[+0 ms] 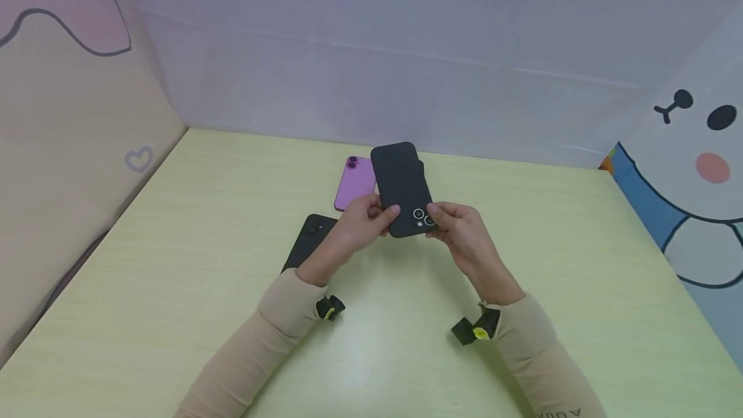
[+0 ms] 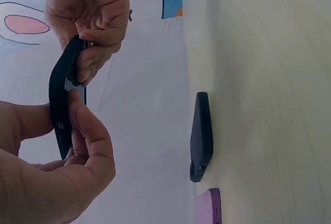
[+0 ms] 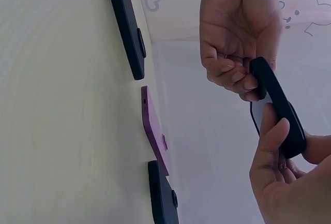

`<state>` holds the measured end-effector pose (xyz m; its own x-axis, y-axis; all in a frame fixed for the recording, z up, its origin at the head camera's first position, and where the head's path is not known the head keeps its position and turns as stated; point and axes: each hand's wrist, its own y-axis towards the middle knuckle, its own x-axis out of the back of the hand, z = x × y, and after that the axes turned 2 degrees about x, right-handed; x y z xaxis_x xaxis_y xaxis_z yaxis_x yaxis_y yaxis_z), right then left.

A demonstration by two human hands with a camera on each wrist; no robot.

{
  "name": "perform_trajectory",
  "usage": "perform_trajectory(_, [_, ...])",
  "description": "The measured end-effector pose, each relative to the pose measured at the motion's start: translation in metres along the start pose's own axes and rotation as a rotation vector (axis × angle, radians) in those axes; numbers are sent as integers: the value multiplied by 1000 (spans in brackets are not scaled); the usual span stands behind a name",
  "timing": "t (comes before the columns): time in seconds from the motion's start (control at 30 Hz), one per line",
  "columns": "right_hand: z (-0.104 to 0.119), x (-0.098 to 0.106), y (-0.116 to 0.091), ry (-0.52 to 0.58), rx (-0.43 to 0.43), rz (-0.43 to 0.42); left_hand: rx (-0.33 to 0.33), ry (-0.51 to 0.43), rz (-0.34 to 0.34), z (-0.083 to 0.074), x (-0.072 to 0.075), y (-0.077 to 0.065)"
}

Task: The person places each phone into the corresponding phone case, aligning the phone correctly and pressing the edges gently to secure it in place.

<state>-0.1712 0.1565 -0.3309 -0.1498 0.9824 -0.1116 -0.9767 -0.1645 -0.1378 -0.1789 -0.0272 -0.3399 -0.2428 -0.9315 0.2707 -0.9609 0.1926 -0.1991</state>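
Observation:
Both hands hold a phone in a black case [image 1: 405, 208] above the table, its ringed camera lenses at the lower right corner. My left hand [image 1: 367, 219] pinches the left edge with the thumb on the back. At the lens corner, my right hand [image 1: 462, 231] grips the other edge, its thumb beside the lenses. The left wrist view shows the black case [image 2: 58, 92] bowed, with a strip of grey surface on its inner side. In the right wrist view the case [image 3: 289, 125] is gripped at both ends, and a grey flat face shows behind it.
On the table [image 1: 174, 244] lie a pink phone [image 1: 355, 182] behind my left hand and a black phone [image 1: 304, 240] partly under my left forearm. Another black phone [image 1: 391, 155] lies farther back, overlapped by the held one. A pale cloth wall [image 1: 406, 69] stands behind the table.

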Motion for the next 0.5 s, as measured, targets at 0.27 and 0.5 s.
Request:
perform_trajectory(0.27, [-1,-1,0,-163,25,66,-40,30,-21,0,2,-3])
perform_trajectory(0.5, [-4,-1,3,-264,22,108,-56,66,-3,-1,10,-3])
